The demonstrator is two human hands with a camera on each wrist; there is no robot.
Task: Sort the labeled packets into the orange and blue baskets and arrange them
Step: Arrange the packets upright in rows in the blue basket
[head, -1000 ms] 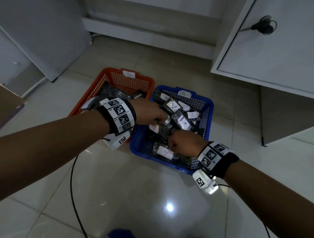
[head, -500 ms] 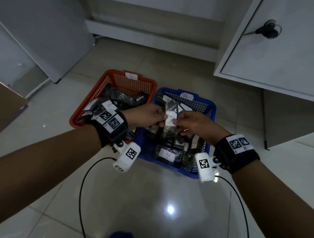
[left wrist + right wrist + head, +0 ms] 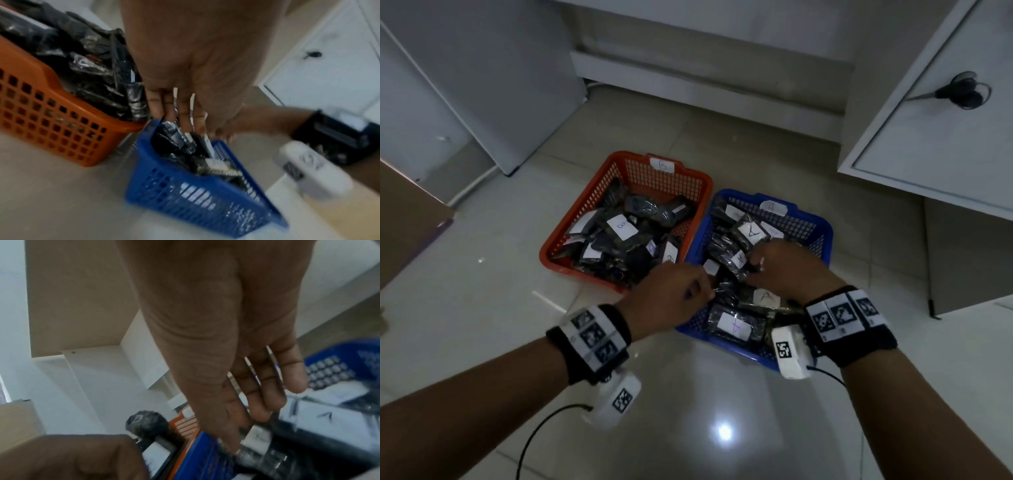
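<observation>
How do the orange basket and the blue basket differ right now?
The orange basket carries a tag marked B; the blue basket carries one marked A. Both hands, left hand and right hand, work in the blue basket; none is in the orange. Both hold dark labeled packets on the floor.

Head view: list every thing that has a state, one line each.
orange basket: on the floor, tagged B, holding dark packets.
blue basket: beside it, tagged A, holding packets marked A.
left hand: fingers down among the blue basket's packets.
right hand: holding a packet inside the blue basket.
cabinet door: key in lock.
</observation>
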